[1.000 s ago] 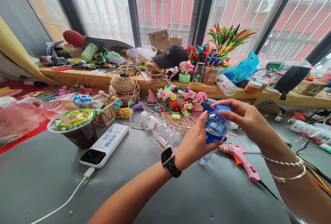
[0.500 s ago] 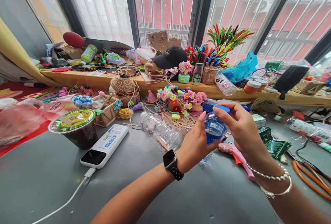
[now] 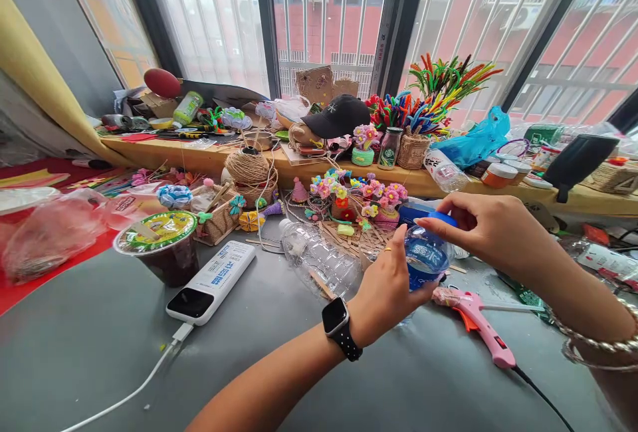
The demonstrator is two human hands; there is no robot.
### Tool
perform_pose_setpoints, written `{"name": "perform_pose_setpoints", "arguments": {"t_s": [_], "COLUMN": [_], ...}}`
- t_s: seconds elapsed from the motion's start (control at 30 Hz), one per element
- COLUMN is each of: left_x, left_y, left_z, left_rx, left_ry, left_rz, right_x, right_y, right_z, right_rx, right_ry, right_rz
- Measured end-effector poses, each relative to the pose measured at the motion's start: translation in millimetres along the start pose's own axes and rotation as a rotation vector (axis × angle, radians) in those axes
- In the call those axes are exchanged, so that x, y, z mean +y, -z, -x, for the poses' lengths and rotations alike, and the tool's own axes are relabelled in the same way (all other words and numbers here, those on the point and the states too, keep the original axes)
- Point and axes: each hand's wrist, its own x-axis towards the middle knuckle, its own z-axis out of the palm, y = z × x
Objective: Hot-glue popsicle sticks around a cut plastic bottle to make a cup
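Observation:
My left hand [image 3: 391, 289] is wrapped round a clear plastic water bottle [image 3: 426, 254] with a blue label, standing roughly upright over the grey table. The fingers of my right hand [image 3: 481, 229] pinch the bottle's blue cap [image 3: 442, 220], which sits at the bottle's neck; whether it is loose I cannot tell. A pink glue gun [image 3: 481, 325] lies just right of the bottle, its black cord running toward the front. Left of my hands, a larger clear plastic bottle [image 3: 321, 256] rests on its side near scattered wooden sticks [image 3: 343, 242].
On the left stand a sealed cup of dark drink [image 3: 169, 259] and a white power bank [image 3: 212, 282] with a cable. Twine [image 3: 249, 169] and yarn flowers [image 3: 343, 189] crowd the back. The wooden sill [image 3: 199, 159] carries a black cap [image 3: 341, 116] and pipe cleaners [image 3: 413, 109].
My right hand has turned about the blue cap, its wrist swinging out to the right and uncovering the glue gun. The whole view has shifted slightly, moving the scene rightward.

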Motion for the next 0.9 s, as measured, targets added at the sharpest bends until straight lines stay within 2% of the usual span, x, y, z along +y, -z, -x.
{"name": "perform_pose_setpoints", "arguments": {"t_s": [0.17, 0.37, 0.47, 0.6, 0.7, 0.8, 0.9], "left_x": [-2, -2, -2, -1, -1, 0, 1], "left_y": [0.5, 1.0, 0.6, 0.0, -0.3, -0.4, -1.2], "left_z": [1, 2, 1, 2, 2, 3, 5], "left_rx": [-0.009, -0.049, -0.052, -0.035, -0.038, -0.034, -0.030], "left_ry": [-0.038, -0.041, -0.038, -0.033, -0.016, -0.001, 0.005], "left_rz": [-0.014, -0.010, -0.003, 0.017, 0.009, 0.000, -0.003], "right_x": [4, 22, 27, 23, 16, 9, 7], "right_y": [5, 22, 30, 31, 25, 19, 14], "right_z": [-8, -18, -22, -25, -26, -22, -15], "right_rx": [-0.115, -0.348, -0.447, -0.422, -0.377, -0.272, -0.159], "right_ry": [0.096, 0.354, 0.411, 0.407, 0.305, 0.220, 0.248], "right_rz": [-0.004, -0.185, -0.189, -0.109, 0.047, 0.194, 0.294]}}
